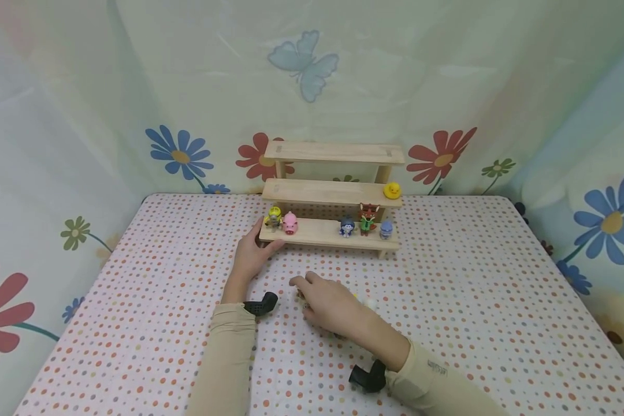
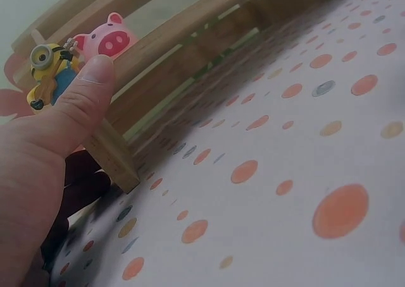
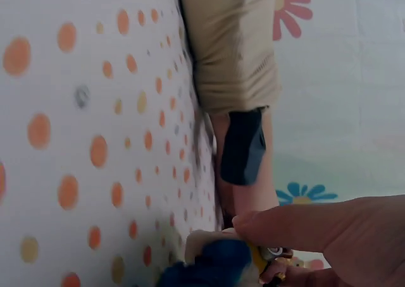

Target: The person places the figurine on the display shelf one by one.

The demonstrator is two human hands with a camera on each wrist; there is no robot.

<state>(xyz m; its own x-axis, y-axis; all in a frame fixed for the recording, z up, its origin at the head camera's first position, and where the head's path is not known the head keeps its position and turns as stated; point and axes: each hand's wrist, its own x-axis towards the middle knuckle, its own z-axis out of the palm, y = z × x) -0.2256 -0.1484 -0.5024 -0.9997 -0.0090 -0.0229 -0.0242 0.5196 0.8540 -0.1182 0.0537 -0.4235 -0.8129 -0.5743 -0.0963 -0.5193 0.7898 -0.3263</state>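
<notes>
On the table stands a three-tier wooden shelf [image 1: 312,236]. My left hand [image 1: 252,254] grips the left end of its lowest board, thumb over the front edge. Beside that thumb are a Minion figure [image 2: 54,78] and a pink pig figure [image 2: 106,39]. My right hand [image 1: 335,306] is over the table in front of the shelf, fingers curled downward. Its thumb and fingers pinch a small figure [image 3: 221,258], blurred blue and white in the right wrist view and largely hidden by the hand in the head view.
A dark-haired blue-and-white figure [image 1: 346,226], a fox figure in green [image 1: 368,219] and a small blue figure [image 1: 386,230] stand right on the lowest board. A yellow duck [image 1: 392,190] sits on the middle board. A white item [image 1: 370,303] shows behind my right hand.
</notes>
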